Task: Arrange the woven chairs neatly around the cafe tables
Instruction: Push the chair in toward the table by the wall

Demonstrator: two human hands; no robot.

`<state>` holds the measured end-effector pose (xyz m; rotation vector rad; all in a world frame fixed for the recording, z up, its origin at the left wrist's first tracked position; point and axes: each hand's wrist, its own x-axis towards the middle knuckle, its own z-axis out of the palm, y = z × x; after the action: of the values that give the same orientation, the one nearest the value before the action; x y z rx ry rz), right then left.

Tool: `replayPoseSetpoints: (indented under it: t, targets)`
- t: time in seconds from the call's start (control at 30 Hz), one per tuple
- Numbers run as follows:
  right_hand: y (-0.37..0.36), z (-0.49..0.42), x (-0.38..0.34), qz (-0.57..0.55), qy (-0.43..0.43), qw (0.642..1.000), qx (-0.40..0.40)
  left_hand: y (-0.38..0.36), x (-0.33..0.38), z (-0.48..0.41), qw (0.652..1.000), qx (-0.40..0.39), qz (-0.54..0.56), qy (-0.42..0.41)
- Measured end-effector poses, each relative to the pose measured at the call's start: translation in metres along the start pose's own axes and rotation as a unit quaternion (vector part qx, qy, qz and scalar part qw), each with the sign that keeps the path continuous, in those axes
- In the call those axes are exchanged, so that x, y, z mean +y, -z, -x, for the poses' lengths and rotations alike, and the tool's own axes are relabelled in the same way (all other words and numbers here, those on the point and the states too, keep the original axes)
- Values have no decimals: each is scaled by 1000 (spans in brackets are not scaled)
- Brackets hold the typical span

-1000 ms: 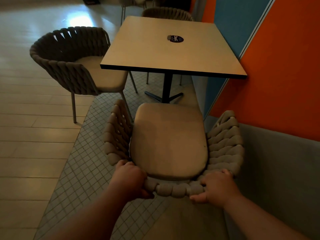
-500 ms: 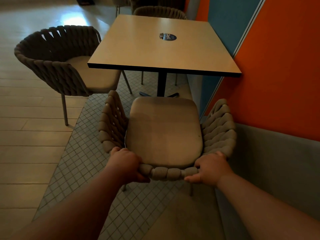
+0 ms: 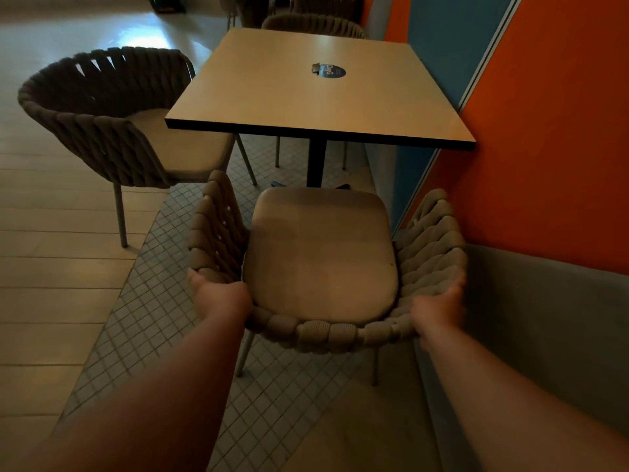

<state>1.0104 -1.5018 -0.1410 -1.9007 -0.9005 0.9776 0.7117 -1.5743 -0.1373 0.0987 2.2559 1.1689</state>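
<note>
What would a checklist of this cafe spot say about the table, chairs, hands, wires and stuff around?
Surface: square table, bare except for a round dark sticker.
Job's things: near chair upright, facing the table; side chair at the table's left, its seat partly hidden by the tabletop; far chair behind the table, mostly hidden.
Clutter: nothing seen.
Hands: left hand on the near chair's back-left corner, right hand on its back-right corner; fingers hidden or blurred, so the grip is unclear.
Cables: nothing seen.
Surroundings: orange and blue wall on the right; small-tile floor under the chairs.
</note>
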Motion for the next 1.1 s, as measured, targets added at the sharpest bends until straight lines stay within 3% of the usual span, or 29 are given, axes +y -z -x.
replayPoseSetpoints:
  t: [0.3, 0.5, 1.1]
  targets:
    - [18, 23, 4, 43, -21, 998, -38, 22, -10, 19, 999, -26, -18, 9]
    - [28, 29, 3, 64, -28, 997, -33, 33, -23, 32, 998, -5, -54, 32]
    - [8, 12, -6, 87, -35, 995, 20, 16, -9, 18, 997, -6, -73, -29]
